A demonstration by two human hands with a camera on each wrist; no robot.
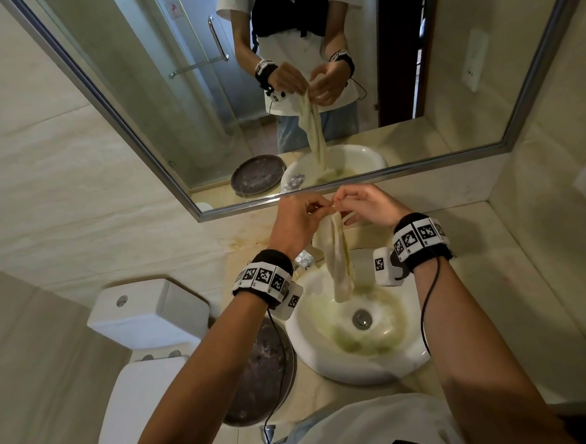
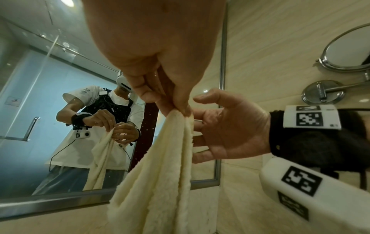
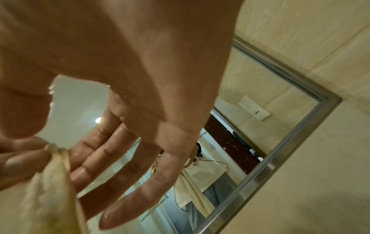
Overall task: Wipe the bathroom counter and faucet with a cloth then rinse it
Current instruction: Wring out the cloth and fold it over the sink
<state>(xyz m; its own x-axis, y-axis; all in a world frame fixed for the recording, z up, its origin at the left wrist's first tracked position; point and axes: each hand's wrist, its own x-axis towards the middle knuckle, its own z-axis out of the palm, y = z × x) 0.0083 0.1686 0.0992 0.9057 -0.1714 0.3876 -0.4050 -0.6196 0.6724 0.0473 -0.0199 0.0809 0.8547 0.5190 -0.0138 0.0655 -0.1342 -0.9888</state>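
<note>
A cream cloth [image 1: 339,267] hangs in a long bunch, and its lower end dangles inside the white sink [image 1: 331,363]. My left hand [image 1: 318,210] pinches the cloth's top corner between thumb and fingertips, well above the basin. In the left wrist view the pinch [image 2: 174,104] sits right at the top of the cloth [image 2: 160,174]. My right hand [image 1: 345,205] is beside it. Its wet fingers [image 3: 120,182] lie straight behind the cloth [image 3: 46,197], with the palm open and the thumb apart. A chrome faucet part [image 1: 303,258] shows left of the cloth; the rest of it is hidden.
The beige counter [image 1: 495,295] runs around the sink to the right wall. A dark round plate [image 1: 259,371] lies left of the basin, next to a white toilet [image 1: 146,320]. The framed mirror [image 1: 310,83] stands close behind. A round swing mirror [image 2: 348,50] hangs on the right wall.
</note>
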